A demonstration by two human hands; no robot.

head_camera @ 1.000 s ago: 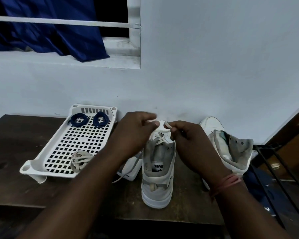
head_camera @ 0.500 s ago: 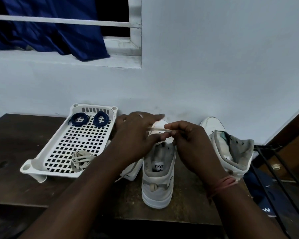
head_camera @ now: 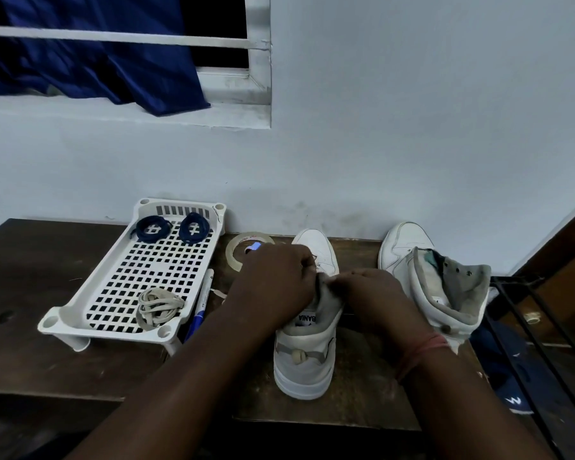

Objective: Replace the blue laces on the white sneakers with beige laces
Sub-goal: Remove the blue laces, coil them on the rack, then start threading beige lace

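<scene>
A white sneaker (head_camera: pixel 304 360) stands heel toward me on the dark wooden table (head_camera: pixel 47 293). My left hand (head_camera: pixel 276 287) curls over the top of its grey tongue (head_camera: pixel 327 298) and grips it. Touching it from the right, my right hand (head_camera: pixel 372 300) has its fingers pinched at the same spot, on the beige lace that it hides. A short strand of that beige lace (head_camera: pixel 220 292) trails out left of my left hand. The second white sneaker (head_camera: pixel 409 247) stands to the right, unlaced. Two coiled blue laces (head_camera: pixel 153 229) and a beige lace bundle (head_camera: pixel 158 307) lie in the white tray (head_camera: pixel 80 303).
A roll of clear tape (head_camera: pixel 236 249) lies by the wall behind my left hand. A blue and white pen (head_camera: pixel 200 303) lies along the tray's right side. A black metal rack (head_camera: pixel 525 333) and dark blue shoes (head_camera: pixel 512 386) sit off the table's right edge.
Both hands have dropped from above the toe down onto the sneaker's tongue and drawn together. The lace stretched between the fingers is now hidden, and the tape roll has come into view.
</scene>
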